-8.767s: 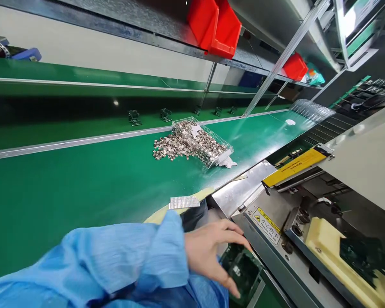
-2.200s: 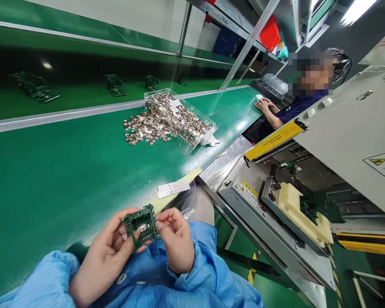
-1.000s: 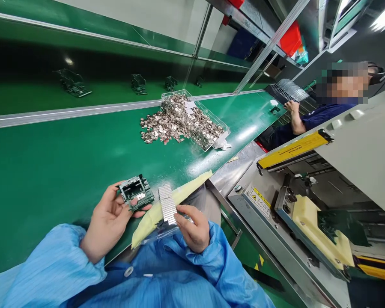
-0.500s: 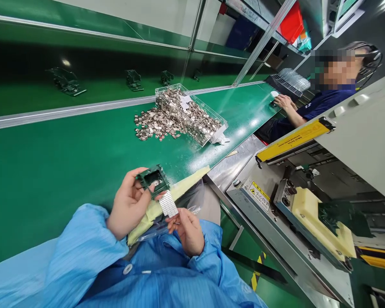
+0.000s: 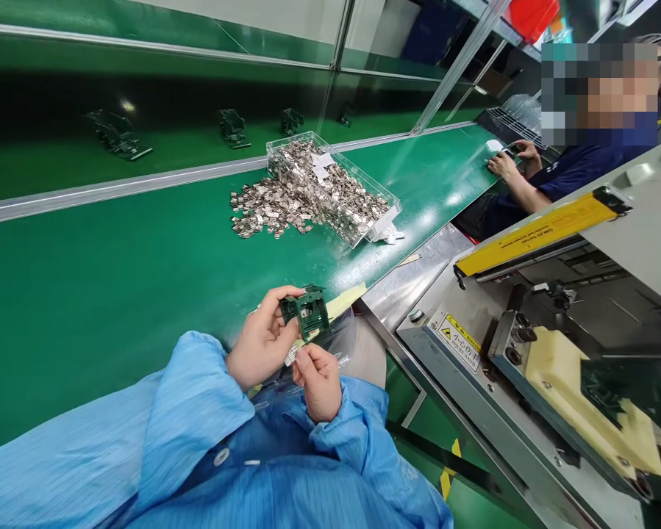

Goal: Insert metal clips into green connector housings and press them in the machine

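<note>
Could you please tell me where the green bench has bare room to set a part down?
The green mat is bare left of the left hand, from metal rail to near edge. Crowded: metal clips beside the clear tray, and the press.

Pretty bright overall, overhead lights leave white glare patches on the green belt (image 5: 115, 294) right of center. Upper left sinks into dark shadow. Wide-angle warp bends the edges; sleeves at the bottom look soft.

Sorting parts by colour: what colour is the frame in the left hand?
The frame is dark green; head view.
</note>
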Action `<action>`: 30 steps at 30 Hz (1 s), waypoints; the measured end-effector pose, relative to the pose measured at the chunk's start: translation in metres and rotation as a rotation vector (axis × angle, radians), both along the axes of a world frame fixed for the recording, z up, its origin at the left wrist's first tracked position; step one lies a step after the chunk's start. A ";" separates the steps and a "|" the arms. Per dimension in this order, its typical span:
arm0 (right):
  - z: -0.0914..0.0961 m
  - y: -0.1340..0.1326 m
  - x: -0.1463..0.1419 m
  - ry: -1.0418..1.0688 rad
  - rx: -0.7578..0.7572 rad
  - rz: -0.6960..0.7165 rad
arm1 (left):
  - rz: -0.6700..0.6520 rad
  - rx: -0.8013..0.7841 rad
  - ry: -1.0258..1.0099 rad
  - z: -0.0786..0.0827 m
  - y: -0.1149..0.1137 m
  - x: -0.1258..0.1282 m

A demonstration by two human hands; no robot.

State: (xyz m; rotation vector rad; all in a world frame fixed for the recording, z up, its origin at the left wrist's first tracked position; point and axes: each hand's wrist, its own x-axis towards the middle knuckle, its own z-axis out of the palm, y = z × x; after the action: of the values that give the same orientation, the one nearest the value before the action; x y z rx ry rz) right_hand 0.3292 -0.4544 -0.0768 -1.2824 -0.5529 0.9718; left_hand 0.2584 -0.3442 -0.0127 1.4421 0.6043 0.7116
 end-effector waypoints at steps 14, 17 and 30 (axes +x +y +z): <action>0.004 -0.004 -0.021 -0.304 -0.040 -0.129 | -0.073 0.059 0.072 0.005 0.010 0.009; 0.003 -0.004 -0.018 -0.419 -0.031 -0.117 | -0.084 0.079 0.074 0.005 0.010 0.008; -0.001 -0.023 0.007 -0.531 -0.127 0.016 | -0.038 -0.077 -0.103 0.007 0.013 0.013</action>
State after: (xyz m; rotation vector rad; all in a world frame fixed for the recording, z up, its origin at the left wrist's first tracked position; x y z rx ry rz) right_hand 0.3364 -0.4774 -0.0782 -1.6642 -0.9200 0.6810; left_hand 0.2719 -0.3315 -0.0052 1.3344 0.5181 0.7202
